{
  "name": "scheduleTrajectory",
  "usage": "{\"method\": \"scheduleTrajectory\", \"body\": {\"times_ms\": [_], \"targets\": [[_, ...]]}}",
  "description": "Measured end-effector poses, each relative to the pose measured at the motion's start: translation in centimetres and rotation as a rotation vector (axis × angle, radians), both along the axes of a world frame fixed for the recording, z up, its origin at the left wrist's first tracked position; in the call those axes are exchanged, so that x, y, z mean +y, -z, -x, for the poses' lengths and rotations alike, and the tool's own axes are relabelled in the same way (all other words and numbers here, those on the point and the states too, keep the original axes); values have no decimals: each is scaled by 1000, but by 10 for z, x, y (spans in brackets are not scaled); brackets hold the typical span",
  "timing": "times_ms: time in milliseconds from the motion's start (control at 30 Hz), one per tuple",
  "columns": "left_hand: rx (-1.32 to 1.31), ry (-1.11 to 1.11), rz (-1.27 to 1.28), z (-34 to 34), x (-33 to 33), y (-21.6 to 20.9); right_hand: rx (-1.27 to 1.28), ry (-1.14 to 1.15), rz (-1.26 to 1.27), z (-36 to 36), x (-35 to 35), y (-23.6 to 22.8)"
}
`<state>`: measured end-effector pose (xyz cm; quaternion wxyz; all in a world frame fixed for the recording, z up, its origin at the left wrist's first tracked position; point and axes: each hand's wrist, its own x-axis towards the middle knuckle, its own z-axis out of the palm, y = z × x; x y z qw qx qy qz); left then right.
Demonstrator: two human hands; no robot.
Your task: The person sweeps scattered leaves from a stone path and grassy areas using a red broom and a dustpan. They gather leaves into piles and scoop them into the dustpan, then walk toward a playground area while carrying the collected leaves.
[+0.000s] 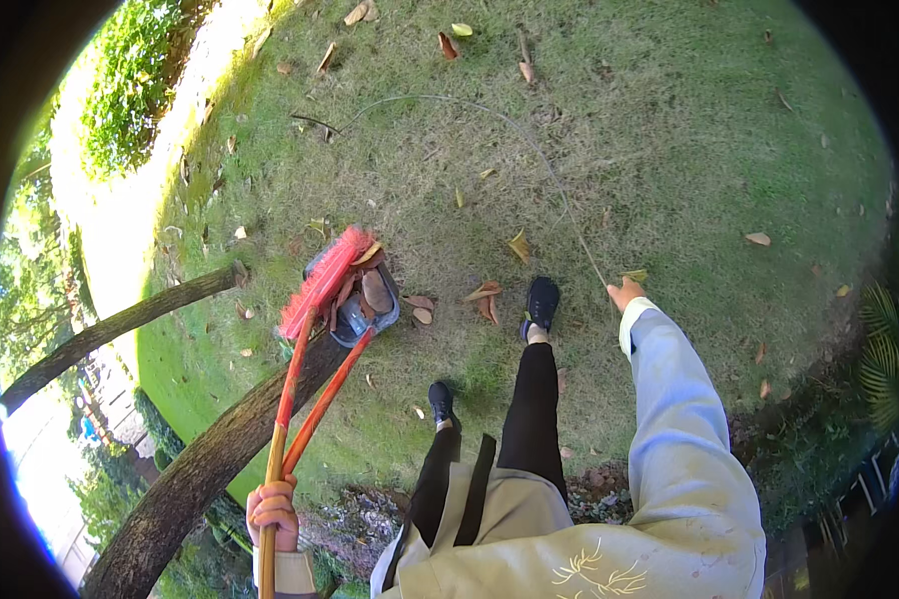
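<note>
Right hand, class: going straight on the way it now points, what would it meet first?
Beyond the stick it holds, the right hand would likely meet the yellow leaf just ahead, though that may lie on the grass below, letting the hand pass over.

The left hand (273,507) sits low at the person's left side, fingers curled into a closed grip, with only a short stretch of the left forearm (294,572) in view. The right arm (674,399) reaches forward from the trunk (529,559), and at its end the right hand (626,293) has its fingers drawn together, pointing forward and slightly left. The legs stand apart, the right foot (540,302) ahead of the left foot (442,401).
</note>
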<state>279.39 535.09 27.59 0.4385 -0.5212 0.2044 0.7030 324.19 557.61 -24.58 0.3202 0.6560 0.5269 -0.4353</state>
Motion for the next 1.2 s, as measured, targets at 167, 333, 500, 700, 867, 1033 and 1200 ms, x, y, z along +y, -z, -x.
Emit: {"method": "scheduleTrajectory", "body": {"times_ms": [167, 333, 500, 700, 867, 1033, 1200], "targets": [[23, 37, 43, -13, 12, 11, 180, 142, 104, 21, -12, 40], [54, 87, 22, -17, 10, 9, 484, 445, -298, 51, -45, 38], [27, 162, -6, -11, 4, -3, 688, 275, -766, 60, -19, -81], [24, 202, -197, 2, 0, -14, 744, 22, -908, 56, 22, -273], [84, 303, -356, 17, 6, -32, 882, 35, -953, 52, 23, -375], [77, 382, -506, 33, 17, -57, 771, -222, -1205, 45, 2, -448], [246, 481, -588, 47, 29, -82, 724, -370, -1258, 39, -29, -485]]}}
